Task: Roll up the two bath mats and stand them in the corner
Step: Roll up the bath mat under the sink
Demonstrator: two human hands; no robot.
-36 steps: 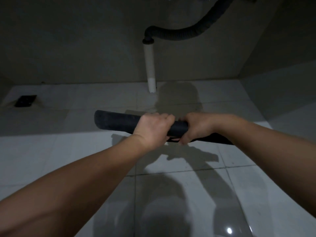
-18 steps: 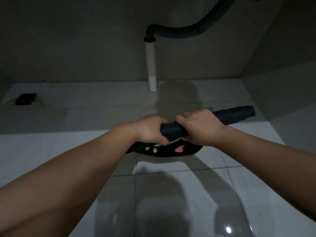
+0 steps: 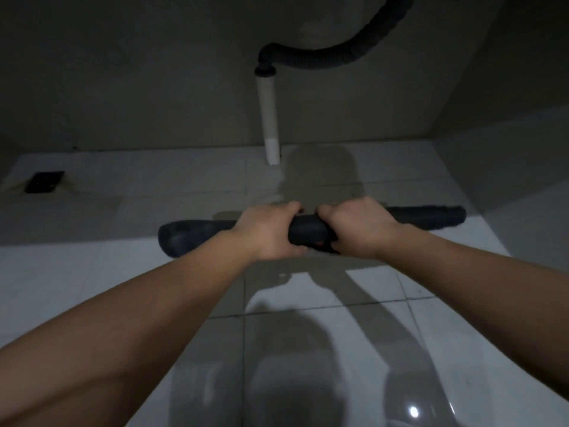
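Note:
A dark bath mat (image 3: 308,234), rolled into a long tube, is held level above the white tiled floor in the middle of the view. My left hand (image 3: 268,231) grips it just left of centre and my right hand (image 3: 360,229) grips it just right of centre, both closed around the roll. The roll's left end (image 3: 178,241) looks thicker, and its right end (image 3: 443,218) reaches toward the right wall. A second mat is not in sight.
A white drain pipe (image 3: 268,118) with a black corrugated hose (image 3: 332,58) stands against the back wall. A dark floor drain (image 3: 44,181) sits at far left. The back-right corner (image 3: 431,137) lies behind the roll. A damp patch (image 3: 320,171) marks the tiles.
The roll swung from tilted, right end raised, to level. The loose flap that hung below my hands half a second ago is now tucked in. Both hands kept hold.

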